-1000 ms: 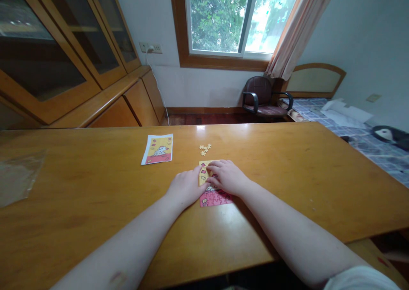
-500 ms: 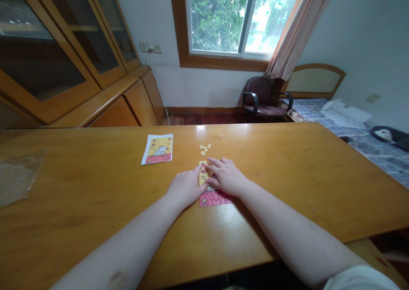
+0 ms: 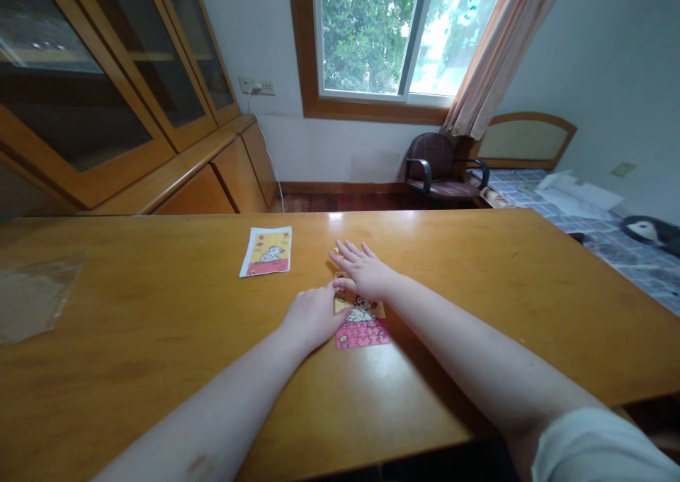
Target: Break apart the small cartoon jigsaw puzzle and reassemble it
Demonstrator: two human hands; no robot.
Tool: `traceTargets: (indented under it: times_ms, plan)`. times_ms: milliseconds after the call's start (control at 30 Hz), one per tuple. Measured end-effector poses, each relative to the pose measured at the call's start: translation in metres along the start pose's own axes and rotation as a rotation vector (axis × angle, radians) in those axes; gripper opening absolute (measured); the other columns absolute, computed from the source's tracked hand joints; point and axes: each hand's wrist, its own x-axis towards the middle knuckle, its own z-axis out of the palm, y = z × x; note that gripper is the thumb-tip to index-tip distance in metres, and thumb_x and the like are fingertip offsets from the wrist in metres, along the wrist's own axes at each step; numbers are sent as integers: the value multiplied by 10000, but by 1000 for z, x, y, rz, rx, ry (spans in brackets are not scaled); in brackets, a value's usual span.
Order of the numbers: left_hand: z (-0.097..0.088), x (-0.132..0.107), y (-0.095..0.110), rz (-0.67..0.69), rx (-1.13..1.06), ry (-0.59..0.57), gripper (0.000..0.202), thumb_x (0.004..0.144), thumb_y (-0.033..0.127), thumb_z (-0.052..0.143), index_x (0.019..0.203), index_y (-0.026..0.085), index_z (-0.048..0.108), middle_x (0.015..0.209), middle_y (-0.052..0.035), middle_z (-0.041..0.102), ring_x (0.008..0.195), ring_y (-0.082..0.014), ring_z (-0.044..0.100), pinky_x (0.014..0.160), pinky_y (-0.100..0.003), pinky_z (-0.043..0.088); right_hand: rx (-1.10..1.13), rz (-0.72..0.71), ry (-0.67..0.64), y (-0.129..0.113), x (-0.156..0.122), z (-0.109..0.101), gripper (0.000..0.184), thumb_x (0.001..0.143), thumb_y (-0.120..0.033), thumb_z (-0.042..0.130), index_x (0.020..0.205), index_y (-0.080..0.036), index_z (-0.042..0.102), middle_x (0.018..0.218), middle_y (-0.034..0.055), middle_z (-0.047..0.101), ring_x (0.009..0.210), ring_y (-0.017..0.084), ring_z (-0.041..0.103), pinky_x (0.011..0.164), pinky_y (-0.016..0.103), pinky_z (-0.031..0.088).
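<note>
A jigsaw puzzle (image 3: 363,333) with a pink lower part, yellow upper part and a white cartoon animal lies flat on the table before me. My left hand (image 3: 314,315) holds its left edge, thumb resting on the face and the other fingers bent along the side. Over the puzzle's top end reaches my right hand (image 3: 365,271), open, fingers spread forward and nothing visible in them. Its fingertips cover most of the loose puzzle pieces (image 3: 336,250); only bits show. The puzzle's upper right part is hidden under that hand.
A printed picture card (image 3: 270,252) with the same design lies beyond my left hand. A clear plastic bag (image 3: 37,298) is at the table's far left. Past the wooden table (image 3: 478,290) stand a chair (image 3: 438,166), a cabinet (image 3: 202,177) and a bed (image 3: 574,205).
My right hand has moved forward off the puzzle's middle to the loose pieces, its fingers spreading out. More of the puzzle's picture shows. My left hand stays at the left edge.
</note>
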Motion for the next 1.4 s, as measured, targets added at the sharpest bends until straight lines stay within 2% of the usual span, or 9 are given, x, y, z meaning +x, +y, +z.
traceTargets:
  times_ms: [200, 300, 433, 567, 700, 900, 1167, 1300, 1400]
  plan:
    - [-5, -1, 2, 1, 13, -2, 554, 825, 495, 499, 1300, 213, 461, 1038, -113, 698, 933, -305, 658, 744, -368, 481, 18, 32, -140, 25, 32, 3, 670, 950, -528, 284, 1492, -139, 218, 1556, 109, 138, 1434, 275, 119, 1156, 485, 120]
    - [-7, -2, 3, -13, 7, -21, 595, 830, 504, 492, 1343, 207, 440, 1094, -129, 684, 975, -300, 648, 781, -366, 471, 34, 108, -147, 41, 22, 2, 678, 952, -526, 260, 1493, -119, 209, 1554, 115, 128, 1434, 268, 110, 1162, 458, 118]
    - [-6, -1, 4, -31, -2, -29, 630, 829, 513, 497, 1372, 203, 421, 1117, -135, 677, 994, -297, 642, 807, -368, 459, 90, 184, -138, 53, -15, 4, 732, 938, -570, 239, 1493, -95, 195, 1549, 135, 109, 1436, 266, 71, 1164, 456, 111]
    - [-4, -1, 2, -23, -6, -18, 621, 832, 519, 492, 1365, 207, 431, 1120, -128, 678, 993, -295, 640, 804, -367, 457, 180, 254, -174, 49, -57, 6, 834, 902, -658, 213, 1494, -72, 170, 1546, 155, 83, 1433, 276, 46, 1168, 457, 113]
    - [-3, -1, 2, -32, -18, -16, 618, 832, 529, 486, 1354, 202, 447, 1139, -125, 671, 995, -298, 635, 802, -369, 459, 261, 299, -225, 46, -80, 3, 870, 888, -686, 212, 1489, -59, 175, 1547, 153, 56, 1433, 271, 37, 1177, 429, 97]
    - [-9, -4, 6, 46, -27, -55, 521, 868, 464, 460, 1366, 311, 452, 1174, -73, 664, 1054, -273, 615, 857, -358, 444, 237, 271, -145, 47, -84, 7, 841, 895, -672, 233, 1490, -78, 192, 1546, 147, 81, 1434, 268, 41, 1177, 445, 100]
    - [-7, 0, 1, -104, 28, -7, 532, 870, 490, 432, 1347, 258, 463, 1121, -121, 680, 972, -303, 643, 795, -389, 463, 125, 247, -69, 41, -87, 17, 831, 891, -664, 283, 1499, -109, 173, 1545, 147, 115, 1433, 278, 79, 1171, 457, 134]
    - [-5, 3, -2, -130, 34, 8, 539, 869, 503, 431, 1341, 245, 463, 1097, -124, 689, 966, -303, 648, 784, -381, 463, 109, 247, -103, 34, -90, 12, 861, 879, -666, 326, 1491, -76, 189, 1542, 165, 114, 1433, 282, 95, 1167, 463, 141]
    - [-4, 4, -3, -123, 32, 20, 530, 876, 505, 419, 1333, 241, 463, 1084, -115, 694, 957, -297, 651, 778, -376, 463, 117, 211, -109, 29, -93, 4, 838, 857, -658, 407, 1479, -116, 261, 1533, 164, 180, 1418, 298, 183, 1152, 494, 165]
